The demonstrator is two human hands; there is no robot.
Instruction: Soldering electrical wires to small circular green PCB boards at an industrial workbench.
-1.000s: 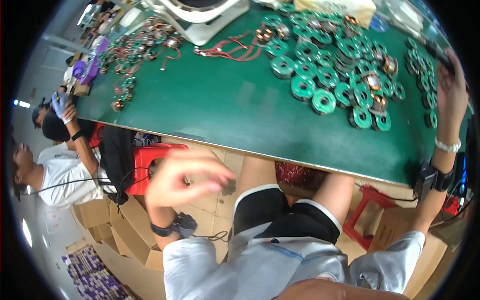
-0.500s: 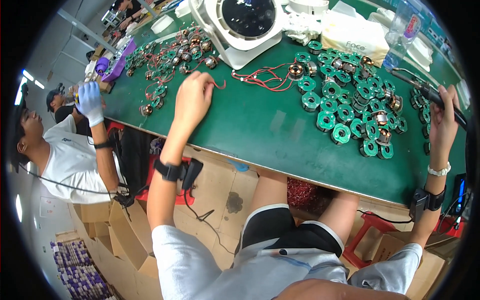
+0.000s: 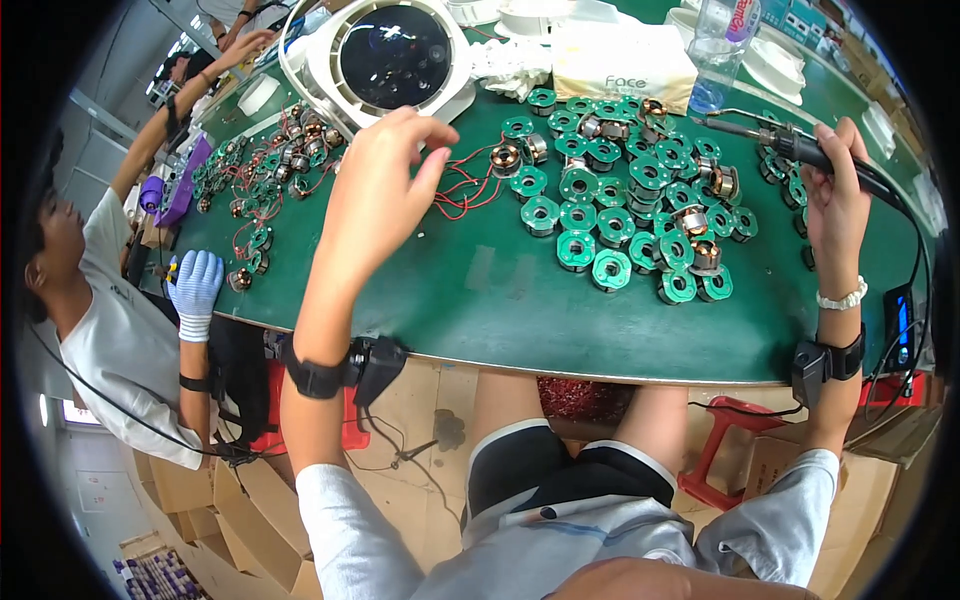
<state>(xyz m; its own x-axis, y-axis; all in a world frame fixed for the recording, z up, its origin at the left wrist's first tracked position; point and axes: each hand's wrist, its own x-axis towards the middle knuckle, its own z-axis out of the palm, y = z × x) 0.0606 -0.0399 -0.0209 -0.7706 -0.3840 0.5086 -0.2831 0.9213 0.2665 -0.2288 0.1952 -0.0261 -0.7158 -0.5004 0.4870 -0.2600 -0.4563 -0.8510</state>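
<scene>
My left hand (image 3: 385,190) hovers over the green table, left of a bundle of red wires (image 3: 465,192) and in front of a white fan (image 3: 395,58). Its thumb and index finger are apart, and I see nothing held between them. In my right hand (image 3: 838,205) is a soldering iron (image 3: 795,147), its thin tip pointing left towards a cluster of small motor parts. These have green ring-shaped circuit boards (image 3: 611,268), and some show copper coils (image 3: 506,158). The red wires lie beside the cluster's left edge.
More wired motor parts (image 3: 300,145) are heaped at the left. Along the back stand a tissue pack (image 3: 622,75) and a plastic bottle (image 3: 718,60). At left, a co-worker's gloved hand (image 3: 196,285) is at the table edge. The iron's black cable (image 3: 915,240) hangs at right.
My left hand has moved forward towards the fan and red wires. Its fingers have parted; the red wire end at them no longer shows. The co-worker's gloved hand has lowered. The view has shifted.
</scene>
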